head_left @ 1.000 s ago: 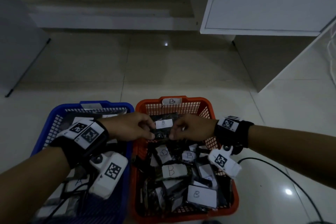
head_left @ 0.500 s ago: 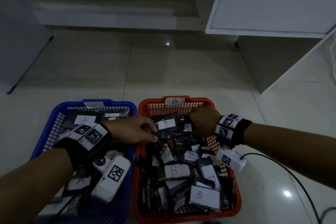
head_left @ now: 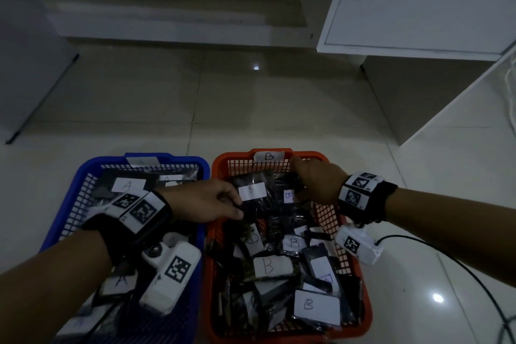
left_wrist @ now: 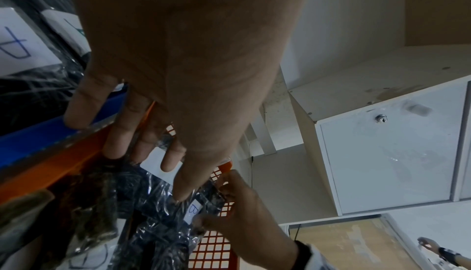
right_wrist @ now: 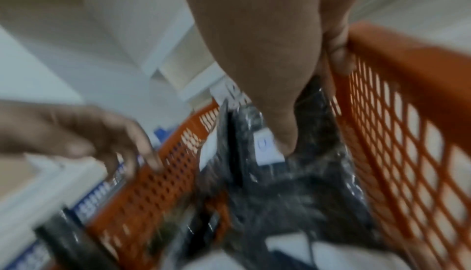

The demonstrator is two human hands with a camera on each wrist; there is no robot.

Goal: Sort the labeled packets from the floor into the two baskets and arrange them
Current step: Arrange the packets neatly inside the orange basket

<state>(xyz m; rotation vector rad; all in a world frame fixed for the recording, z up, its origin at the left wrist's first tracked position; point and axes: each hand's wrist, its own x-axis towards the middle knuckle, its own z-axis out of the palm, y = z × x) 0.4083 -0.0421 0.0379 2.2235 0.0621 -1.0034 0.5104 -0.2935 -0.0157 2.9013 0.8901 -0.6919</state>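
Observation:
The orange basket (head_left: 240, 155) marked B holds several dark packets with white B labels. The blue basket (head_left: 167, 160) on its left holds A packets. My left hand (head_left: 206, 200) reaches over the shared rims, its straight fingers and thumb touching the left edge of a large dark B packet (head_left: 252, 191) at the far end of the orange basket. My right hand (head_left: 318, 181) is at the far right corner and pinches a small B packet (head_left: 289, 196). In the right wrist view the thumb presses the small packet's label (right_wrist: 265, 145) close to the orange wall (right_wrist: 407, 113).
A white cabinet (head_left: 418, 3) hangs over the floor at the back right. A black cable (head_left: 446, 254) runs across the tiles right of the orange basket. A low step (head_left: 167, 22) crosses the back. A grey panel (head_left: 22, 64) stands at the left.
Both hands held the large B packet together; it now lies in the orange basket. My right hand went to the far right corner and took the small B packet. The left hand's fingers straightened.

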